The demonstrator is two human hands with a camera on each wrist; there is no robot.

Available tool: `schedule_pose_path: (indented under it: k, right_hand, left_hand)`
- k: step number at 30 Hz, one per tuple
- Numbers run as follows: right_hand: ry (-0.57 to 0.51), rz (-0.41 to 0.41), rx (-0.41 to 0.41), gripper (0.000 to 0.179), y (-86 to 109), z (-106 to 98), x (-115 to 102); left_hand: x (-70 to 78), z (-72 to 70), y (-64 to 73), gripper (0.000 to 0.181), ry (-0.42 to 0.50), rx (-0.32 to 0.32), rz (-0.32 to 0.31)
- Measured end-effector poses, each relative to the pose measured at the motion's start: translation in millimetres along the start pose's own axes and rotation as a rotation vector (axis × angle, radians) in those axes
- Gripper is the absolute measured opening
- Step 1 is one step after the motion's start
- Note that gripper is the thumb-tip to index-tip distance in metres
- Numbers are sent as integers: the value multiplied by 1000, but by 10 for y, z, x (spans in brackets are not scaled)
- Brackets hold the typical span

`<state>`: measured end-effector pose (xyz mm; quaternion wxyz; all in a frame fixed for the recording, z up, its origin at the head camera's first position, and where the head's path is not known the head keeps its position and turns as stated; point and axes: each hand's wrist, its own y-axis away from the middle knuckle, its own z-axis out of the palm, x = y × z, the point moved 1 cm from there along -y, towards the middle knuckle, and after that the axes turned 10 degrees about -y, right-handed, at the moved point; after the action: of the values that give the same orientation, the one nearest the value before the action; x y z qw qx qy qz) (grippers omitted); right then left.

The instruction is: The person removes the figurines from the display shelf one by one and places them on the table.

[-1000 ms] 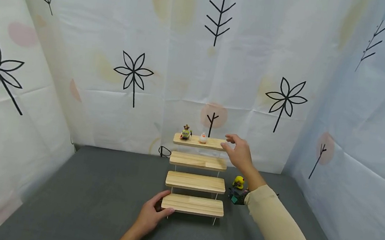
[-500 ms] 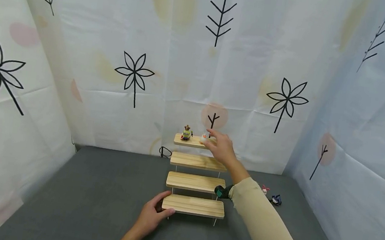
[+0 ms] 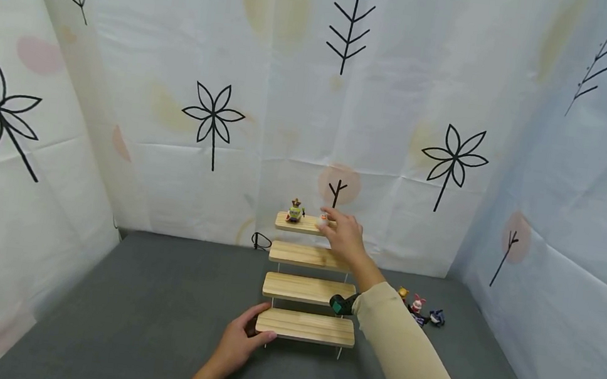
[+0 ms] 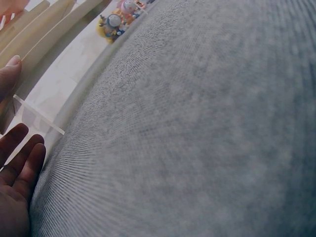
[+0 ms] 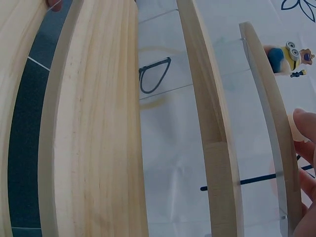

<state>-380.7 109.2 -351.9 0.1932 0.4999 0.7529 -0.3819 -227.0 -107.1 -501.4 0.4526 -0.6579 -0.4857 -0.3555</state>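
Note:
A four-tier wooden display stand (image 3: 305, 325) rises like steps at the back of the table. My left hand (image 3: 235, 340) grips the left end of its lowest shelf, thumb at the front. In the left wrist view, that thumb (image 4: 10, 74) lies against the wood, the fingers below beside a clear support. On the top shelf, my right hand (image 3: 345, 238) pinches a small round white figure (image 3: 323, 218), mostly hidden by the fingers. To its left stands a yellow Minion figure (image 3: 295, 212) with a brown hat, also in the right wrist view (image 5: 282, 58).
Several small toy figures, among them a pink-eared one (image 3: 417, 303) and a dark blue one (image 3: 437, 318), sit on the grey table (image 3: 152, 310) right of the stand, partly behind my sleeve (image 3: 403, 347). A patterned curtain (image 3: 261, 165) hangs close behind; a black cord (image 3: 261, 241) lies there.
My right hand has moved left along the top shelf, from its right end to the white figure, and its fingers have come round it. My left hand has stayed on the lowest shelf.

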Motion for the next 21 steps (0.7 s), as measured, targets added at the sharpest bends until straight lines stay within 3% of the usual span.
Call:
schedule_pose_path:
  k: [12,16,21]
  right_hand:
    - [-77,-15,55,40,56,-15,7]
    - [-95,-13,83,41,84,-39,22]
    - [-97,0,112,42,113,-95,60]
  left_hand:
    - [31,3,-1,59,-8,0,10]
    - [-55,25,-24,58,-7,14,37]
    - [-257,71,-69,60,8,34,18]
